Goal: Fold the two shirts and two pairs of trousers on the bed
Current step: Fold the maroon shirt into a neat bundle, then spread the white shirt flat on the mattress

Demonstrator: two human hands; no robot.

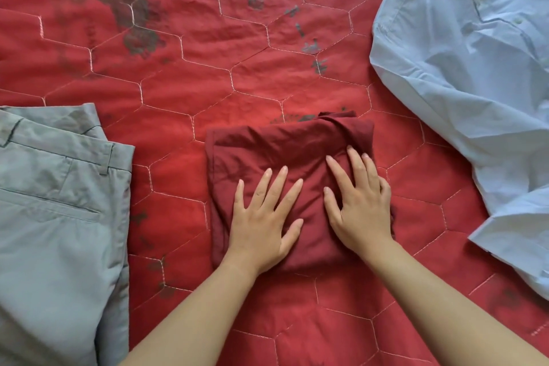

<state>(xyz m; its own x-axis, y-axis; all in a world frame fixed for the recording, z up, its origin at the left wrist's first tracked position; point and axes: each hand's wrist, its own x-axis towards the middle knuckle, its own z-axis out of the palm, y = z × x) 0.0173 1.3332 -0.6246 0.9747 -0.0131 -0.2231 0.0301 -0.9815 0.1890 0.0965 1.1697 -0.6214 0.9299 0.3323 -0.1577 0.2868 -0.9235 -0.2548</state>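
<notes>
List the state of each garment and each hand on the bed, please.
dark red garment: folded into a small rectangle, under both hands.
grey trousers: lying flat, untouched.
light blue shirt: crumpled, not folded.
left hand: flat, pressing the dark red garment.
right hand: flat, pressing it too.

No readable text or labels

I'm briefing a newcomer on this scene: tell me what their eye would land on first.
The left hand and right hand press flat on a folded dark red garment in the middle of the red quilted bedspread. A crumpled light blue shirt sprawls along the right edge, and grey trousers lie at the left.
</notes>
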